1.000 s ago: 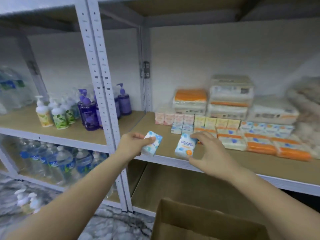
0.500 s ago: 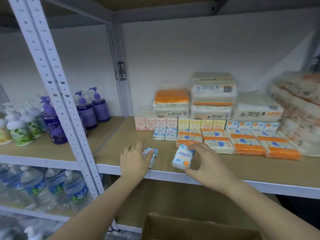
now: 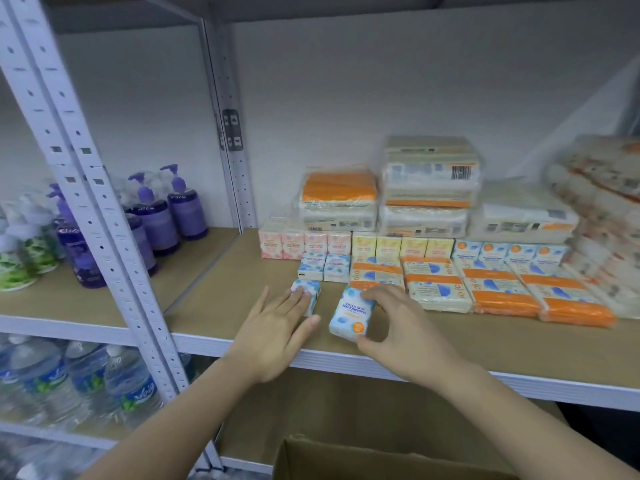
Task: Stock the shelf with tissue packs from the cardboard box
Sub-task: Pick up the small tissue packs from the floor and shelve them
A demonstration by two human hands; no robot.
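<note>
1. Left hand [image 3: 277, 332]: fingers straight and flat, pressing a small blue-and-white pack [image 3: 306, 295] down onto the shelf [image 3: 221, 299]; a second ago gripping the same pack in the air by the shelf's front edge.
2. Right hand [image 3: 398, 327]: thumb and fingers pinching a second pack [image 3: 351, 315], tilted, lower edge near or on the board; held clear of the shelf a second ago, now lower and further in.
3. Meaning, as a judgement: left pack as good as delivered, only a nudge from the two blue packs [image 3: 323, 267] standing just beyond the left fingertips; right pack not yet released.
4. Look of the packs: soft plastic wrap, white with blue blotches, an orange dot near the lower end of the right one, printed text upside down toward the camera.
5. Beyond the right hand: flat orange-banded packs [image 3: 436, 284] lying in a row, bigger bundles stacked behind.
6. Below both wrists: box [image 3: 346, 460], open rim just showing, contents hidden.
</note>
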